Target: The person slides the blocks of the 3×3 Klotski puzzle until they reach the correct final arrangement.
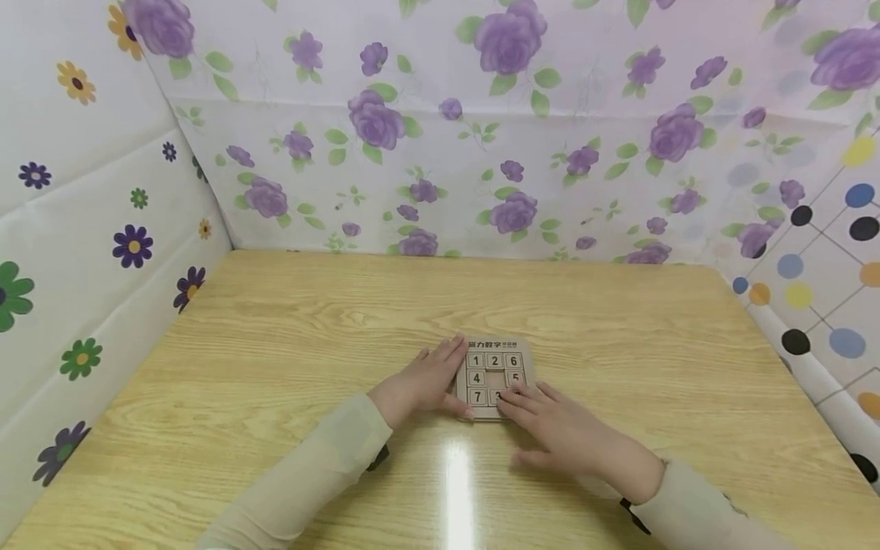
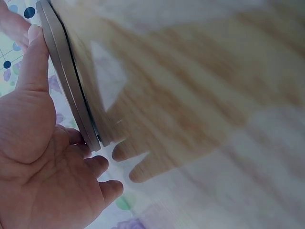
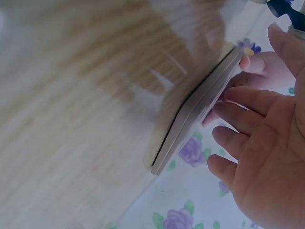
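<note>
A square number sliding puzzle (image 1: 493, 380) lies flat on the table, with a beige frame and dark print along its top. Its tiles read 1, 2, 6 in the upper row and 4, a gap, 5 in the middle. Below are 7 and 3, the last corner being covered by fingers. My left hand (image 1: 429, 380) holds the puzzle's left side, thumb at the lower left corner and fingers at the upper left. Extended fingers of my right hand (image 1: 560, 424) rest over the lower right tiles. Both wrist views show the puzzle's thin edge (image 2: 71, 81) side-on.
The wood-grain table (image 1: 330, 321) is glossy and reflects the hands and a bright light streak. A purple-flowered cloth (image 1: 440, 153) hangs behind it, with patterned cloths at the left and right sides. Dark bands show at both sleeve cuffs.
</note>
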A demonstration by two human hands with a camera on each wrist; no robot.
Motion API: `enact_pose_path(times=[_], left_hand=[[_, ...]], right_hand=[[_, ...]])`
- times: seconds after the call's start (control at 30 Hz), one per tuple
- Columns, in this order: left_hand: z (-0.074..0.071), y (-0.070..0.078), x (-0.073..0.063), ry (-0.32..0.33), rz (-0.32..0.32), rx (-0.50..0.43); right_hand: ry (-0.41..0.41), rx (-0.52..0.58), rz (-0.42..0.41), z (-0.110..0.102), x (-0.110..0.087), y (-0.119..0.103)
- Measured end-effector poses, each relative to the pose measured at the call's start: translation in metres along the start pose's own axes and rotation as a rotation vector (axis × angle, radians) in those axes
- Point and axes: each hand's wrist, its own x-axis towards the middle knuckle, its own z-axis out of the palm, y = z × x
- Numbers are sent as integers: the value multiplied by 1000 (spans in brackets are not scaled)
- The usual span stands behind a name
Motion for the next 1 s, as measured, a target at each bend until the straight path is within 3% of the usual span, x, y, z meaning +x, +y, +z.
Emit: enact_pose_path(times=[0.3,1.0], left_hand=[[-1,1,-2,2,-1,-12],[-1,3,-1,-3,-4,-18]], right_hand=[[8,6,-15,2,-8,-4],[8,-23,-18,1,-8,-4]])
